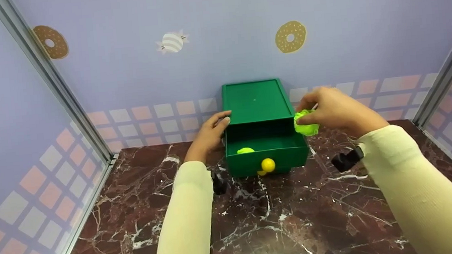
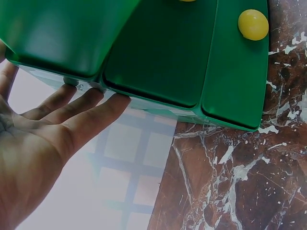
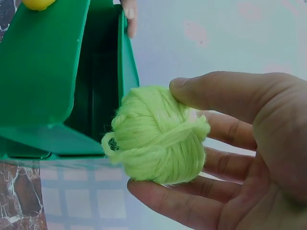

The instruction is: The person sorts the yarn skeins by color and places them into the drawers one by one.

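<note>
A green drawer cabinet (image 1: 255,100) stands against the back wall, its top drawer (image 1: 245,164) pulled out and fitted with a yellow knob (image 1: 268,165). My left hand (image 1: 211,134) rests on the cabinet's left side, fingers stretched along it in the left wrist view. Between thumb and fingers, my right hand (image 1: 333,109) grips a bright yellow-green ball of yarn (image 3: 158,136) beside the right edge of the drawer opening. Another yellow-green item (image 1: 246,150) lies inside the drawer at the left, mostly hidden by the drawer front.
The cabinet sits on a dark red marbled tabletop (image 1: 267,229). Lower drawers with yellow knobs (image 2: 253,25) lie beneath the pulled-out one. Purple patterned panels (image 1: 122,62) enclose the back and sides, joined by metal corner posts (image 1: 54,76).
</note>
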`<state>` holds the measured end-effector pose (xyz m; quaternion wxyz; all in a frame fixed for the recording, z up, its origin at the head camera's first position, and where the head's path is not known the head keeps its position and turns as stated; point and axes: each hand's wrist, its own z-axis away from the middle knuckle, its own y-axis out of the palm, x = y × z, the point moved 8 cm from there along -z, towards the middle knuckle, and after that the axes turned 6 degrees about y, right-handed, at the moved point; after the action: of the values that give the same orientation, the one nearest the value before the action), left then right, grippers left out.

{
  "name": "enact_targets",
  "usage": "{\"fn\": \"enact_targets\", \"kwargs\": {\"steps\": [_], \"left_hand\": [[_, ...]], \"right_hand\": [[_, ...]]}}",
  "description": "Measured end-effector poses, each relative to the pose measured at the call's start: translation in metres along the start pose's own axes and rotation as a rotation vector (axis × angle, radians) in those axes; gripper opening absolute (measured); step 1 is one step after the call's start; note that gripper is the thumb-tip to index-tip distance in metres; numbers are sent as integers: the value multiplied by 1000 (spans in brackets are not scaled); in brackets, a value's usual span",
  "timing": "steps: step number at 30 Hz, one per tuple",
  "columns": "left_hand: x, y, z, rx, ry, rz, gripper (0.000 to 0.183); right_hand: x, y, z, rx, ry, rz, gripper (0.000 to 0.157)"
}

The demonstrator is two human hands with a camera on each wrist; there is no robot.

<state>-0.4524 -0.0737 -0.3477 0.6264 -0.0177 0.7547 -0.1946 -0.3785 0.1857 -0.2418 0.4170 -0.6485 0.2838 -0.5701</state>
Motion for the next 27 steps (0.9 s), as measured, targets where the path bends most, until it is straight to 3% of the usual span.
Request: {"fn": "enact_targets", "kwargs": {"steps": [12, 27], "left_hand": [[1, 1, -1, -18, -8, 52, 40], [-4, 0, 3, 10, 9, -41, 42]], "right_hand": [[-26, 2, 3, 29, 40, -59, 26], [-60, 22, 2, 66, 45, -1, 32]]}}
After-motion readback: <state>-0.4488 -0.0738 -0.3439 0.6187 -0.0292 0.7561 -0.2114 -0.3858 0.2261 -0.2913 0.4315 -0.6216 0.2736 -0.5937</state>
